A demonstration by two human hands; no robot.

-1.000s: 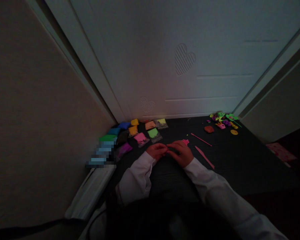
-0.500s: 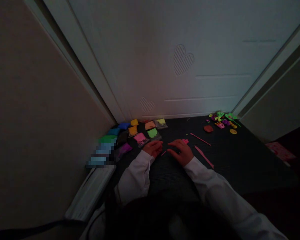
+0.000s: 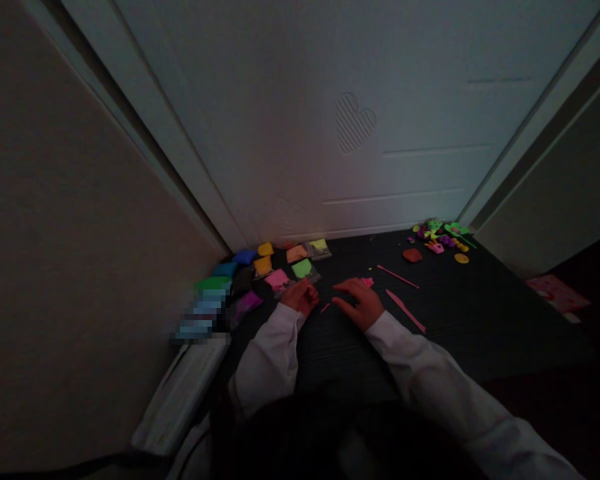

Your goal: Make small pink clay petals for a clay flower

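Note:
The scene is dim. My left hand (image 3: 303, 297) rests on the dark mat (image 3: 445, 320) beside a pink clay bag (image 3: 277, 278), its fingers curled; what they hold, if anything, is hidden. My right hand (image 3: 359, 301) lies on the mat with fingers stretched out flat. A small pink clay strip (image 3: 325, 307) lies on the mat between the two hands. A small pink clay piece (image 3: 367, 282) sits just beyond my right fingers.
Several bags of coloured clay (image 3: 260, 267) lie at the left near the white door (image 3: 340, 120). Two pink modelling tools (image 3: 404, 310) lie right of my right hand. Small clay figures (image 3: 440, 240) and a brown piece (image 3: 412, 255) stand at the far right.
My hands, joined over the pink strip a second ago, have drawn apart. The strip now lies on the mat between them. My left hand moved left toward the pink bag.

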